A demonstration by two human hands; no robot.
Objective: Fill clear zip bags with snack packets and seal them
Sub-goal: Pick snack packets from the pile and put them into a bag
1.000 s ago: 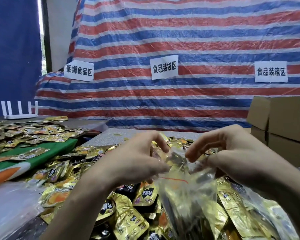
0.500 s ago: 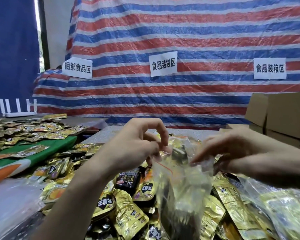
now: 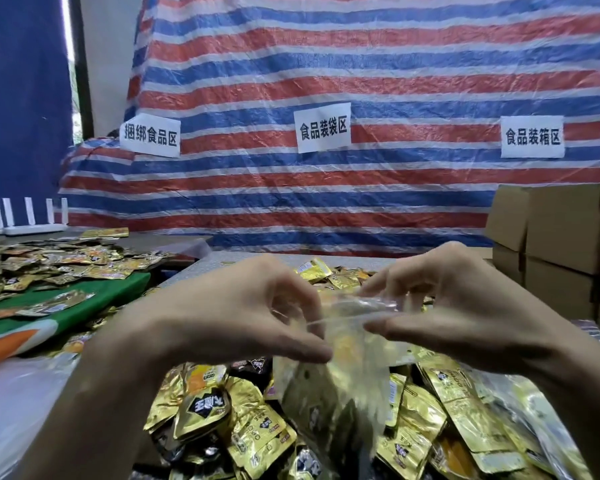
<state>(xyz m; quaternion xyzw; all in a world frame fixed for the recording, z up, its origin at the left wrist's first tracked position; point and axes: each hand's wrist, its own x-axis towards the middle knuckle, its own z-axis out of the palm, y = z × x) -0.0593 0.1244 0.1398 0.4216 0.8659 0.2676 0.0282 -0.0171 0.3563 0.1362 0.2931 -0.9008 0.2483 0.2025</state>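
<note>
A clear zip bag (image 3: 340, 386) holding gold snack packets hangs in front of me, blurred by motion. My left hand (image 3: 236, 317) pinches the left end of its top edge between thumb and fingers. My right hand (image 3: 454, 306) pinches the right end of the same edge. The strip between my hands is stretched roughly level. Under the bag lies a heap of gold and black snack packets (image 3: 222, 420).
More packets (image 3: 56, 265) cover a green cloth (image 3: 118, 292) at the left. A stack of clear bags (image 3: 11, 403) lies at lower left. Cardboard boxes (image 3: 561, 244) stand at the right. A striped tarp (image 3: 326, 188) with paper signs hangs behind; a white router (image 3: 28, 220) sits far left.
Both hands have shifted to the ends of the bag's top edge and drawn it taut between them. The bag has swung and now hangs lower below my hands.
</note>
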